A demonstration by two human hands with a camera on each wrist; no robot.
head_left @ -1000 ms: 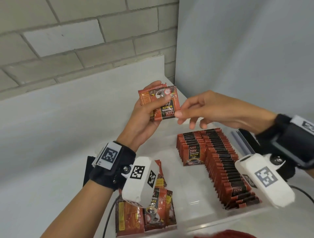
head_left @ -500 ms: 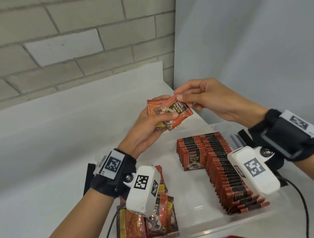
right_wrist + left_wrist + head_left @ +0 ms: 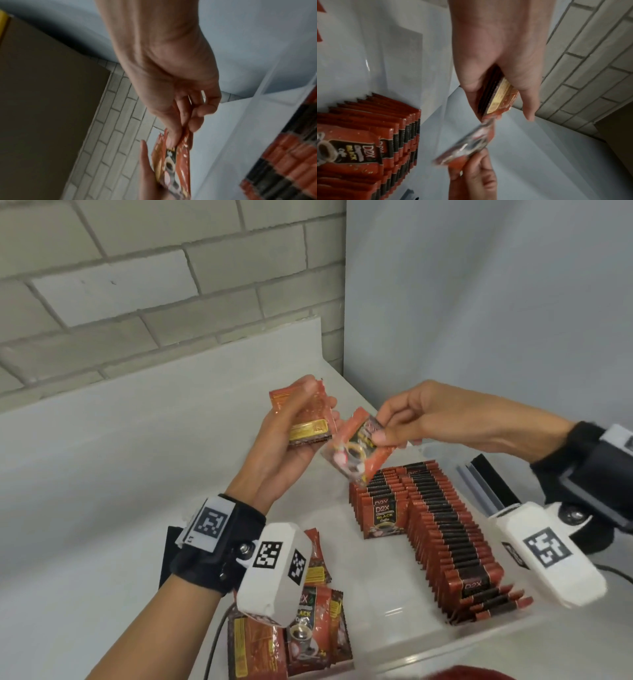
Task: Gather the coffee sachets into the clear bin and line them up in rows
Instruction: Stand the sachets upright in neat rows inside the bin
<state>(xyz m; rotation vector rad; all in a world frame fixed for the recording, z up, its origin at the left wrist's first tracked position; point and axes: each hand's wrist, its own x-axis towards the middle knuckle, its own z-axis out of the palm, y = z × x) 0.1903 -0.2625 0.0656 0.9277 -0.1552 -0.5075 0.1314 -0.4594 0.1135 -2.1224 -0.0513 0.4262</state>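
The white tabletop [image 3: 102, 474] runs back to a grey painted brick wall [image 3: 137, 285] on the left and a plain pale blue-grey panel [image 3: 479, 302] on the right, the two meeting in a corner just behind the raised hands; the broad left stretch of the table gives open room, while the right is taken up by the clear plastic bin [image 3: 404, 642], whose near wall crosses the lower part of the head view. Inside the bin stand two rows of red-and-black coffee sachets: a long row [image 3: 455, 546] running from the back toward the near wall, its last few sachets tipped over flat, and a shorter row [image 3: 380, 505] touching its left side, front sachet printed with a cup and "BLACK". A small loose pile of the same sachets [image 3: 308, 635] lies flat at the bin's near-left, partly hidden by the left wrist camera. Above the back of the bin, the left hand [image 3: 281, 453] is held palm up, fingers and thumb curled round a thin stack of red sachets [image 3: 305, 422] with a yellow label showing. The right hand [image 3: 421, 419] reaches in from the right, knuckles up, thumb and forefinger pinching the upper edge of a single red sachet [image 3: 356, 453] that hangs tilted just beside the stack, over the short row; it is blurred in both wrist views.
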